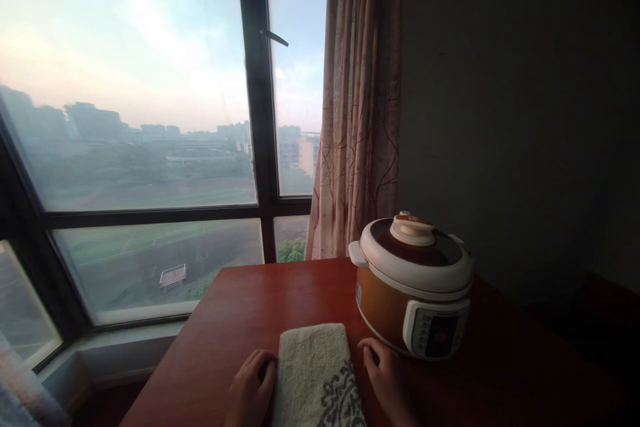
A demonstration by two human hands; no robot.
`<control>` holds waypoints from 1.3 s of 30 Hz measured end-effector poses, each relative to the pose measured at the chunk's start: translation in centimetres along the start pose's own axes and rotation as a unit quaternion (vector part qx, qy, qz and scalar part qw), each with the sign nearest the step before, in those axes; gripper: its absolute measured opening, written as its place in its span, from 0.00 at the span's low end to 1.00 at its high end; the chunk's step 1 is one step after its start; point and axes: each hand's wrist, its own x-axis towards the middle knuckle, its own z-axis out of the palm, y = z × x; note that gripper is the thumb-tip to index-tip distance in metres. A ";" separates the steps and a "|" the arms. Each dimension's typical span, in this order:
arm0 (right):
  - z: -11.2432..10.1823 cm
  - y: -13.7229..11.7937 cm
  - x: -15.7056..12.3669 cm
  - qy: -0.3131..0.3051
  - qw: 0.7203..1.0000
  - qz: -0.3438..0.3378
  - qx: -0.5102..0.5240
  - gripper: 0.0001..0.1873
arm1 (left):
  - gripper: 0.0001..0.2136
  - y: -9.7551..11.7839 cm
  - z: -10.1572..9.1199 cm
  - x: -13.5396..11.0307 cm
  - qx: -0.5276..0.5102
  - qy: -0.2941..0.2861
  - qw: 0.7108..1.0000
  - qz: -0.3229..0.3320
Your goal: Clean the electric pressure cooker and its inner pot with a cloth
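A folded pale towel [315, 373] with a grey pattern lies on the red-brown wooden table [250, 307] near its front edge. My left hand [253, 390] rests at the towel's left edge, fingers curled against it. On the towel's right side sits my right hand [385, 377], fingers bent and lying on the table between the towel and the cooker. An orange and white electric pressure cooker [413, 283] stands upright just right of the towel, lid on, control panel facing me.
A large window [150, 147] with a dark frame fills the left and back. A patterned curtain [357, 100] hangs behind the cooker. A dark wall [520, 113] runs along the right. The table's left edge drops toward the window sill.
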 end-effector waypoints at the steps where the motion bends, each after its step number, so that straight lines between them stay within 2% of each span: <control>1: 0.0 0.0 0.0 0.001 1.000 -0.001 0.001 0.17 | 0.12 0.0 0.0 0.0 -0.001 0.000 1.000 0.000; 9: -0.2 -1.0 -0.1 0.006 1.000 0.004 -0.002 0.19 | 0.12 -0.1 0.0 0.1 -0.003 -0.005 1.000 -0.006; 15: -0.4 -3.5 0.5 0.077 0.996 0.026 -0.020 0.21 | 0.12 -0.1 0.0 0.0 -0.004 -0.009 1.000 -0.015; 21: -0.5 -4.8 1.0 0.083 0.996 0.021 -0.027 0.22 | 0.13 0.0 -0.1 -0.1 -0.008 -0.016 1.000 -0.020; 27: -0.6 -3.6 0.6 0.073 0.997 0.021 -0.012 0.20 | 0.13 0.1 -0.1 0.0 -0.010 -0.020 1.000 -0.020; 33: -0.4 -1.1 -0.1 -0.002 1.000 0.010 -0.004 0.19 | 0.12 0.1 -0.1 0.1 -0.008 -0.016 1.000 -0.024; 39: -0.1 -0.5 -0.2 -0.017 1.000 0.016 0.003 0.19 | 0.13 0.0 0.0 0.1 -0.009 -0.019 1.000 -0.021</control>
